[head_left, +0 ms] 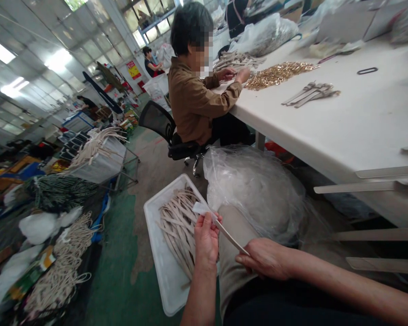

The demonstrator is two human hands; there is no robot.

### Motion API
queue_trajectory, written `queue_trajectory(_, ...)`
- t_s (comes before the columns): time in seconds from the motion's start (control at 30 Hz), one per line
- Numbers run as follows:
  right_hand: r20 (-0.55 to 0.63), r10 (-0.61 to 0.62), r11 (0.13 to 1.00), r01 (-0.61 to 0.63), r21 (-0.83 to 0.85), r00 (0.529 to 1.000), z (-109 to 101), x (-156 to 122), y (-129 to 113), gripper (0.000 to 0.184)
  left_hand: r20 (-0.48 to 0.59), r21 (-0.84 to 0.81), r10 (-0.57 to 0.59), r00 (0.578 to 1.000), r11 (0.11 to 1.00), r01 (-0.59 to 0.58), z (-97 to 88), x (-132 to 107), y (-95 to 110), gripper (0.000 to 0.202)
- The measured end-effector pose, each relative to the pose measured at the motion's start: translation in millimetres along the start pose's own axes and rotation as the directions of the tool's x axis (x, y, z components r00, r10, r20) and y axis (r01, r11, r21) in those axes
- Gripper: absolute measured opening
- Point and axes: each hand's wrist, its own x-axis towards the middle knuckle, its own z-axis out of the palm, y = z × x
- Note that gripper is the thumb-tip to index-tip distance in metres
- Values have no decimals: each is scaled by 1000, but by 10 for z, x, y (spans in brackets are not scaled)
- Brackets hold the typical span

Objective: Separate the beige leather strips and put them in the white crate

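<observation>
Green workshop floor [122,253] is stretching away past heaps of cord and bags, and a white tray [165,276] is lying on it just beside the seated person's knee, probably so its contents are staying within arm's reach. A pile of straps [178,226] is filling the tray's middle, lying loosely lengthwise. Directly over the tray's right edge, the left hand [206,240] is curling shut around the upper end of a single beige strap [229,237], thumb pressing it against the fingers, with a white scrap [201,208] sticking up from the grip; whether the scrap is cloth or paper is hard to tell. To the right of the tray, the right hand [263,259] is pinching the lower end of the same strap between thumb and fingertips, so the strap is running taut and slanted between both hands above the lap, seemingly held this way to keep it flat. Behind the tray, a crumpled plastic bag [255,190] is bulging against the knee. Further beyond the tray, a co-worker [193,99] in a brown shirt is sitting at a long white table [343,122], both hands working at a pile of gold metal pieces [279,73].
</observation>
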Motion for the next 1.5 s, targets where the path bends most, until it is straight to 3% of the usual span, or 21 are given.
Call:
queue_trajectory(0.07,29,8,1000,-9,18,1000,10,20,34,49,-12,-9,-4,1000,1000,4,-16,-2,2,51)
queue_trajectory(0.17,189,1,986,-33,164,982,23,65,105,62,-35,-35,-16,999,999,14,-59,-20,0,54)
queue_trajectory(0.3,433,-98,902,-104,419,896,25,202,164,82,-51,-84,-54,997,995,50,-136,-139,-65,53)
queue_trajectory(0.4,464,-179,852,-99,513,868,-3,321,108,90,-45,-125,-100,994,988,93,-199,-282,-169,49)
queue_trajectory(0.5,329,-179,837,-31,546,927,-83,331,13,81,-83,-187,-115,990,977,98,-308,-366,-252,45)
queue_trajectory(0.6,134,-90,905,25,424,987,-214,210,-36,58,-206,-294,-88,975,956,24,-462,-369,-270,49)
queue_trajectory(0.7,6,35,985,-36,168,999,-307,121,-74,47,-276,-371,-114,955,929,4,-542,-397,-285,54)
queue_trajectory(0.83,-180,61,987,-86,-136,982,-232,227,-194,39,-217,-415,-183,959,907,79,-424,-527,-376,48)
queue_trajectory(0.9,-176,71,987,-95,-130,982,-178,285,-221,35,-187,-403,-186,965,910,98,-363,-569,-406,46)
queue_trajectory(0.97,-124,90,996,-92,-17,988,-178,275,-186,32,-188,-378,-167,968,922,86,-358,-568,-398,47)
queue_trajectory(1.03,-130,64,997,-59,39,989,-235,205,-118,37,-216,-367,-148,965,928,60,-394,-537,-366,48)
queue_trajectory(1.17,-236,-23,991,-9,-135,971,-334,128,-95,37,-228,-395,-185,956,915,83,-379,-511,-352,50)
queue_trajectory(1.33,-232,-8,978,-42,-206,973,-306,224,-238,39,-111,-431,-241,964,886,171,-220,-556,-411,47)
queue_trajectory(1.5,-227,-42,993,15,-118,973,-456,50,-117,54,-233,-482,-256,938,868,117,-293,-483,-341,54)
